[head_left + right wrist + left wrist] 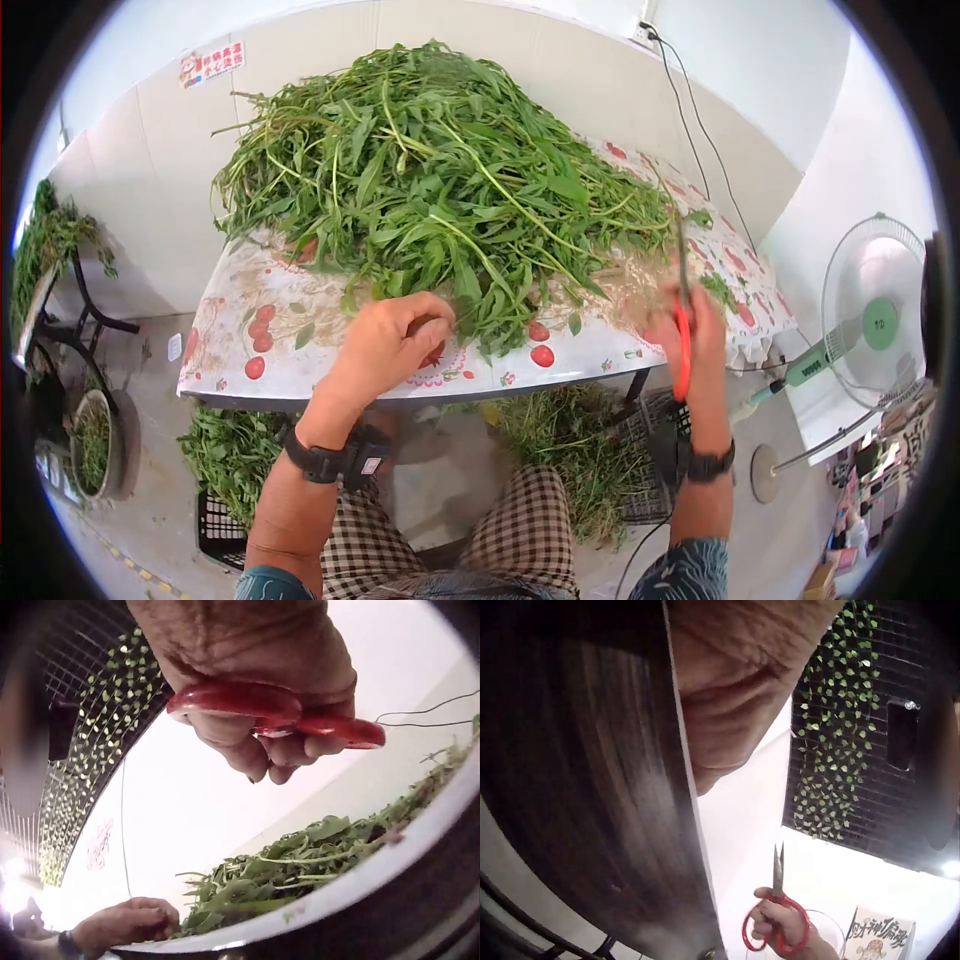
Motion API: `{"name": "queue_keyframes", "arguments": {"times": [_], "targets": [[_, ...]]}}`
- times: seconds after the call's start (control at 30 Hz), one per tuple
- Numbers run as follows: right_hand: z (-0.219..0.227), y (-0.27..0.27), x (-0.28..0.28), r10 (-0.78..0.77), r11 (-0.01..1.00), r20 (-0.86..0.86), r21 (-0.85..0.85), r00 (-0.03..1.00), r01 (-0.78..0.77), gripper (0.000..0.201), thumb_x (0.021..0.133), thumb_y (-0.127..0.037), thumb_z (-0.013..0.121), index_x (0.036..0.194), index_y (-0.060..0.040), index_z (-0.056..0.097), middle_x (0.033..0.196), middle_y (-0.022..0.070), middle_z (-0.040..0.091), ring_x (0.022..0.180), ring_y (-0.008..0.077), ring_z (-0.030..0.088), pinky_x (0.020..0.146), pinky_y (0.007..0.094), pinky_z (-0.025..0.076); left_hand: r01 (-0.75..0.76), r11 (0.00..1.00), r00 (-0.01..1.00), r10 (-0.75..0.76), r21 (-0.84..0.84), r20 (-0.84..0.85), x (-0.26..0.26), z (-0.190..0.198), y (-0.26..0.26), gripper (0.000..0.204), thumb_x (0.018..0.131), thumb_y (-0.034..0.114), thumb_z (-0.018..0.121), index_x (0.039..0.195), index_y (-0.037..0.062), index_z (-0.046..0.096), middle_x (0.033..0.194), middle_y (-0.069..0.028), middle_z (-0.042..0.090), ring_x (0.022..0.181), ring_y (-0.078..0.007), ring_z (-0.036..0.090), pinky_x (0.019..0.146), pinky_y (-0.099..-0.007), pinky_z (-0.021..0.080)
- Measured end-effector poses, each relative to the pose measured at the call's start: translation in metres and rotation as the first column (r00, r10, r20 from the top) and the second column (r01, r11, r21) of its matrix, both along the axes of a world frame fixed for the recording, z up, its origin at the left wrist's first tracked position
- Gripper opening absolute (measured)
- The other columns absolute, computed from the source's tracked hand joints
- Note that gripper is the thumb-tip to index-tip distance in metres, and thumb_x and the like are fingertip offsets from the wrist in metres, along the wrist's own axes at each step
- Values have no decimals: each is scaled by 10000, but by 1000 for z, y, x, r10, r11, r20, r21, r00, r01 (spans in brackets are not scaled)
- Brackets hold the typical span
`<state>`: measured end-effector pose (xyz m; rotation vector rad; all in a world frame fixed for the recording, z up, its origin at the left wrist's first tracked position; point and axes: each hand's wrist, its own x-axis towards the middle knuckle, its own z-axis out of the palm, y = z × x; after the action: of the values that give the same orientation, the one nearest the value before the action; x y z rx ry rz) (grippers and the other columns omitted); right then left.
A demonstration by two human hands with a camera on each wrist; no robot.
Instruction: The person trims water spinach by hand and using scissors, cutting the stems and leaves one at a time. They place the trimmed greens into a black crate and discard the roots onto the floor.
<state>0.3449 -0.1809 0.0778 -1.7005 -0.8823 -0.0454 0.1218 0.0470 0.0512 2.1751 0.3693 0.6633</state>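
My left hand (pixel 385 345) is at the table's front edge, its fingers curled and its thumb against them, beside the leaves; nothing shows in its grip. The right wrist view has the same hand (pixel 127 924) next to the heap of greens (pixel 300 862). My right hand (pixel 706 335) grips red-handled scissors (pixel 683 352) over the table's right part, blades pointing away. Seen in the left wrist view, the scissors (pixel 778 874) stand upright with blades nearly together. A large heap of leafy green stems (pixel 430 170) covers the table's back and middle.
Cherry-print cloth (pixel 300 345) covers the table, with dirt and scraps on its right. Underneath are a black crate of greens (pixel 222 525) and a pile of stems (pixel 570 450) by another crate (pixel 645 450). A standing fan (pixel 880 325) is at the right; a pot (pixel 95 445) at the left.
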Motion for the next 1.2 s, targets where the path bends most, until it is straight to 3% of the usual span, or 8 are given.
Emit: {"name": "queue_keyframes", "arguments": {"times": [0.07,0.13,0.23,0.43,0.53,0.73,0.9,1.2], "targets": [[21,29,11,101,987,-57,-119,993,-107,249,773,-98,585,1016,-68,539,663,67,542,610,162,542,567,275,433,-2,1000,1000,2,-19,3,-2,-1,-1,137,805,108,528,883,22,601,677,-56,607,593,-121,560,571,-255,454],[26,63,10,149,929,395,-369,906,8,256,790,-138,571,1038,-83,539,713,138,592,656,264,596,591,342,453,-2,1000,999,1,30,33,-4,0,-1,136,809,112,527,883,26,602,673,-57,607,586,-123,560,567,-255,454],[17,102,19,214,756,502,-628,838,183,246,806,-171,536,1037,-86,535,817,193,605,756,372,581,633,427,446,-6,1000,999,6,0,43,-5,-3,0,135,809,114,527,879,25,601,665,-54,604,587,-123,559,569,-255,454],[5,118,31,321,808,527,-586,787,63,239,796,-125,528,1026,-62,529,866,184,605,775,372,578,648,422,444,20,1000,998,-18,-23,55,-6,-4,2,141,804,124,525,872,30,606,666,-60,606,594,-134,563,579,-263,456],[16,114,31,266,840,357,-542,895,-33,237,803,-114,514,1034,-61,529,862,188,604,768,360,582,649,410,446,9,1000,997,-9,3,80,-4,-7,3,152,803,140,525,870,32,607,667,-64,608,594,-147,567,583,-272,460],[4,131,21,347,693,510,-705,787,150,230,811,-102,498,1035,-52,522,884,201,603,820,368,576,691,428,442,13,1000,997,-11,-17,72,-5,-8,4,155,802,141,526,872,29,607,676,-66,616,592,-154,572,585,-275,463],[41,104,25,292,916,226,-347,929,-203,347,748,-83,566,1092,-41,534,780,64,593,696,124,544,632,250,438,10,998,997,-5,-63,75,-8,-8,3,142,804,122,525,866,20,604,671,-57,613,591,-136,568,573,-259,458],[80,63,35,115,965,92,227,989,-134,370,733,-90,600,1066,17,481,722,52,587,572,88,515,497,208,405,13,1000,996,-14,4,86,-7,-8,2,138,809,115,523,865,19,605,674,-54,611,592,-128,565,575,-258,460]]}}
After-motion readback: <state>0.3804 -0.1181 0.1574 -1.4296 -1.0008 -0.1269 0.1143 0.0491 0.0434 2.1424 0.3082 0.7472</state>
